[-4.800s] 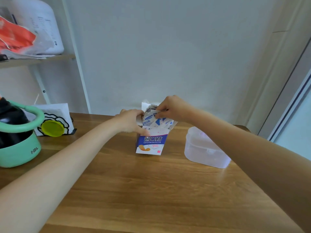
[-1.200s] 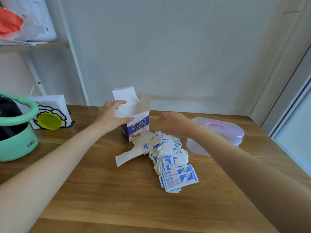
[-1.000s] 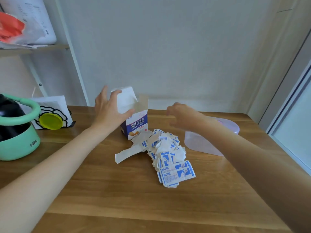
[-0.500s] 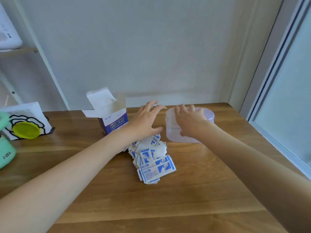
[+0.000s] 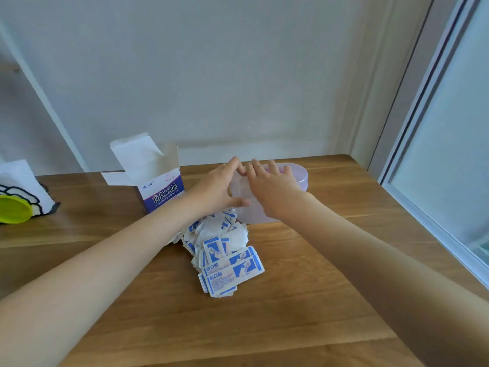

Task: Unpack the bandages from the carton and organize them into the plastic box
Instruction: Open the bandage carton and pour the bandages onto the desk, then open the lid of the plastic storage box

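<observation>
Plastic box [image 5: 296, 178] under both flat hands

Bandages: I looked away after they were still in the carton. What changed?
The bandages now lie heaped on the table. The left hand let go of the carton, and both hands moved to the plastic box, right hand on its lid. The carton stays upright, open.

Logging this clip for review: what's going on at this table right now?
A person has both hands on the closed plastic box: left hand at its side, right hand flat on the lid. The bandages lie heaped on the table, and the opened carton stands beside them.
</observation>
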Demonstrator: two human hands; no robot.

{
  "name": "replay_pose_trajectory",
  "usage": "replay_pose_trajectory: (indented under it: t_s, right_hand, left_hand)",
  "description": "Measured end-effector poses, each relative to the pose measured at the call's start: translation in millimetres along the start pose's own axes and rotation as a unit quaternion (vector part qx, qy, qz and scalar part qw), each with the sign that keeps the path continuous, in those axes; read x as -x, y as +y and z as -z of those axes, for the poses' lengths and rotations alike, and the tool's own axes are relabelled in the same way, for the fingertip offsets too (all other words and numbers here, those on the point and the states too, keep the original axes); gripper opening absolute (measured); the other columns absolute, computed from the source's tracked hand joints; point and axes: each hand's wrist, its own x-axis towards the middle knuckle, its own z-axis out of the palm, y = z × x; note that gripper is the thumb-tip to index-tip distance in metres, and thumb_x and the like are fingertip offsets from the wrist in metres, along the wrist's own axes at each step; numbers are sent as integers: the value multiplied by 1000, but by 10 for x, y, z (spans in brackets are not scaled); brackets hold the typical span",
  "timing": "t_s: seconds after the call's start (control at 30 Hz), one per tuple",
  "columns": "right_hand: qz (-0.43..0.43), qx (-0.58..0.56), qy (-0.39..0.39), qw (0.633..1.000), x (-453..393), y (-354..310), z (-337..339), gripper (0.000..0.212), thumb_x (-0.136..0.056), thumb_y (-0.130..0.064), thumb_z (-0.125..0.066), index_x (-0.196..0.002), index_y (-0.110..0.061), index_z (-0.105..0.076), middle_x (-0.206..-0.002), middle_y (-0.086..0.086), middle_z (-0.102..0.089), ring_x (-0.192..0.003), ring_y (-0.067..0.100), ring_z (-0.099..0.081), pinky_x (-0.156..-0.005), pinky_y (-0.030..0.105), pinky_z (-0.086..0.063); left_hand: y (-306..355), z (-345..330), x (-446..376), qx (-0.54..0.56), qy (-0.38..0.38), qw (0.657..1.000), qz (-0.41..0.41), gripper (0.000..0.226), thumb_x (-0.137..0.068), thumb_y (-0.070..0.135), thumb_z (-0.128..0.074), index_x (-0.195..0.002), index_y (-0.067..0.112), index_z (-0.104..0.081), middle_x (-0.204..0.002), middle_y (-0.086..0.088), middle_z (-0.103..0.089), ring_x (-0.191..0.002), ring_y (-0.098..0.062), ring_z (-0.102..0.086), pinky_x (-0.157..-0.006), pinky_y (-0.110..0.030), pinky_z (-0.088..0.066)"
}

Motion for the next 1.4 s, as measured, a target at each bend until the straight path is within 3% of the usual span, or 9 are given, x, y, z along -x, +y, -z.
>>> replay_pose_trajectory:
  t_s: [0.13, 0.33, 0.5, 0.73, 0.87, 1.0, 1.17, 1.3, 1.4]
  right_hand:
    - [-20, -3, -23, 1000, 40, -72, -2, 91, -84, -16, -62, -146, -3, 2, -156, 14, -3, -142, 40, -7, -112, 53, -23]
    - [-22, -13, -34, 999, 77, -116, 17, 82, -87, -23, -55, -146, -4, -2, -154, 16, -8, -143, 41, -6, -111, 56, -21]
    - [33, -103, -85, 991, -55, 166, 329, 56, -85, -22, -57, -135, -6, -37, -143, 9, -30, -128, 30, -41, -100, 41, -41]
    - [-33, -119, -2, 992, -428, 501, 555, 35, -91, -24, -49, -119, -5, -58, -124, 15, -56, -115, 31, -53, -86, 33, -45]
    - [-133, -130, 56, 981, -585, 543, 342, 29, -87, 0, -44, -113, -7, -55, -114, 15, -59, -104, 33, -58, -72, 31, -40]
    - [-163, -115, 82, 977, -644, 584, 234, 32, -87, -6, -50, -118, -7, -44, -118, 12, -52, -111, 33, -51, -77, 34, -40]
    - [-76, -171, -28, 982, -536, 515, 154, 37, -87, -24, -56, -121, -12, -53, -125, 9, -50, -117, 29, -48, -91, 35, -41]
    - [37, -236, 68, 969, -131, 336, 293, 29, -89, -19, -53, -116, -11, -59, -117, 8, -56, -109, 25, -53, -83, 27, -39]
    - [138, -263, 57, 953, 223, 122, 451, 9, -87, -21, -58, -94, -18, -64, -91, -3, -61, -90, 17, -59, -70, 20, -44]
  left_hand:
    - [20, 10, 29, 3, -2, 1000, -2, 54, -76, 31, -73, -115, 14, -39, -105, 8, -42, -96, -12, -44, -67, -20, -34]
    - [27, -4, 63, 0, 0, 1000, 3, 53, -78, 31, -72, -115, 15, -38, -102, 7, -43, -88, -11, -44, -57, -13, -29]
    - [-48, -2, 18, 51, -3, 998, 42, 92, -68, 30, -80, -140, 25, -22, -139, -3, -44, -121, -19, -47, -88, -22, -39]
    - [-82, -83, 3, 142, -18, 986, 83, 117, -71, 26, -79, -148, 22, 9, -139, 2, -50, -129, -14, -45, -102, -24, -32]
    - [-109, -88, -4, 131, -18, 988, 83, 118, -70, 29, -79, -148, 26, 9, -135, 3, -53, -128, -14, -45, -101, -26, -34]
    - [-124, -60, -21, 100, -32, 992, 71, 112, -71, 31, -78, -148, 28, 4, -134, 1, -53, -127, -15, -46, -94, -25, -36]
    - [-132, -82, -34, 58, -35, 996, 60, 105, -73, 33, -76, -147, 31, -2, -141, -1, -45, -130, -18, -42, -100, -31, -39]
    - [-132, -21, 70, 30, -33, 999, 29, 98, -73, 34, -76, -147, 28, -13, -147, 2, -36, -135, -17, -36, -105, -30, -38]
    - [-132, 90, 304, 17, 42, 999, -13, 57, -80, 29, -70, -132, 23, -45, -134, 5, -44, -124, -12, -43, -95, -21, -37]
